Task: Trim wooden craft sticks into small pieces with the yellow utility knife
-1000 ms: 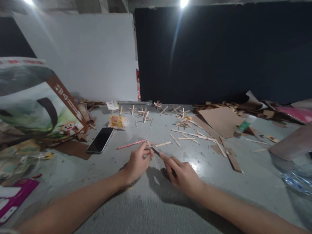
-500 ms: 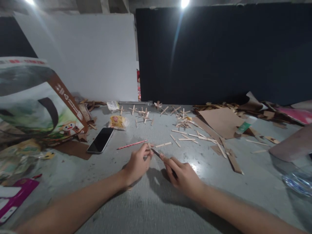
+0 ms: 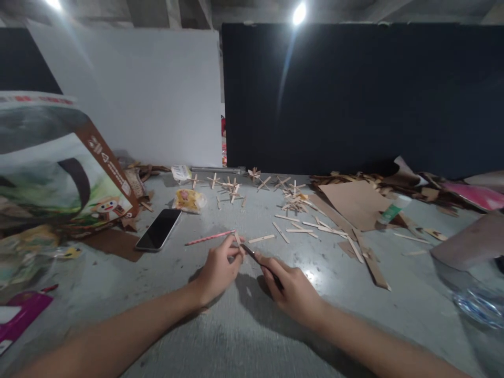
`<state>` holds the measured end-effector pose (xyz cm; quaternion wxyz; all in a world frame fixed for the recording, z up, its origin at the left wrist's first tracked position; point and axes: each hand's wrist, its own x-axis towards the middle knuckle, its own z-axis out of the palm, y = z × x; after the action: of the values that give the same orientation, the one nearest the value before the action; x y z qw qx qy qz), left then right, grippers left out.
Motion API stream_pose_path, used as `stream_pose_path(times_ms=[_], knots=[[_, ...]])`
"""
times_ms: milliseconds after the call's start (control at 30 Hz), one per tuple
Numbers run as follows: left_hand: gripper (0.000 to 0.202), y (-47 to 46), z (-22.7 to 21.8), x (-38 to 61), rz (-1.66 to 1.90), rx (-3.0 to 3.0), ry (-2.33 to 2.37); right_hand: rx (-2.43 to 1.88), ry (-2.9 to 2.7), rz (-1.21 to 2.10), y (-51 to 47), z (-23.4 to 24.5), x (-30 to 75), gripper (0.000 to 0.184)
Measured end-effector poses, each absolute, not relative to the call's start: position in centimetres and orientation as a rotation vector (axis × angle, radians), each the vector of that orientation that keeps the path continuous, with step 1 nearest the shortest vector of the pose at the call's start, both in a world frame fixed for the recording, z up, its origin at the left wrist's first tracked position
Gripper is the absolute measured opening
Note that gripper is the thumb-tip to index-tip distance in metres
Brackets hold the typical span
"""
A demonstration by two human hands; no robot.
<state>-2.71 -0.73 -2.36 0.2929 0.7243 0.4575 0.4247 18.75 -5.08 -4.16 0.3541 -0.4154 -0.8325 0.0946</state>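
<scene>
My left hand pinches a small wooden craft stick between thumb and fingers, just above the table. In my right hand is a slim dark knife, gripped along its handle, with the tip meeting the stick's right side. Whether the blade cuts into the wood is too small to tell. A red patterned pencil lies just beyond my left hand. Another craft stick rests on the table past the knife, and several loose sticks are scattered to its right.
Crossed stick pieces stand toward the back. At left are a phone, a yellow packet, a large printed bag and a purple object. Cardboard, a green-labelled tube and a clear plastic item lie at right.
The stick in my left hand now stands more upright and shows more clearly. The knife stays against it, with both hands in nearly the same place. The view has tilted slightly upward.
</scene>
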Motion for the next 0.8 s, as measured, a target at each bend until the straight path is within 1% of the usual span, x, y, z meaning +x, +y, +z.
stream_pose_path(times_ms=[267,467,600,800], knots=[[0.019,-0.7,-3.03,-2.71,1.168,1.951,1.19,-1.009,-2.086,0.428,-5.02,-3.6,18.83,0.029],[0.025,-0.57,-3.01,-2.8,1.258,2.12,1.155,-0.956,-1.992,0.479,-5.05,-3.49,18.84,0.025],[0.025,-0.7,-2.7,-2.7,1.19,1.962,1.154,-0.969,-1.969,0.482,-4.99,-3.54,18.79,0.027],[0.031,-0.21,-2.56,-2.46,1.057,1.631,1.092,-1.016,-1.988,0.48,-4.82,-3.37,18.66,0.029]])
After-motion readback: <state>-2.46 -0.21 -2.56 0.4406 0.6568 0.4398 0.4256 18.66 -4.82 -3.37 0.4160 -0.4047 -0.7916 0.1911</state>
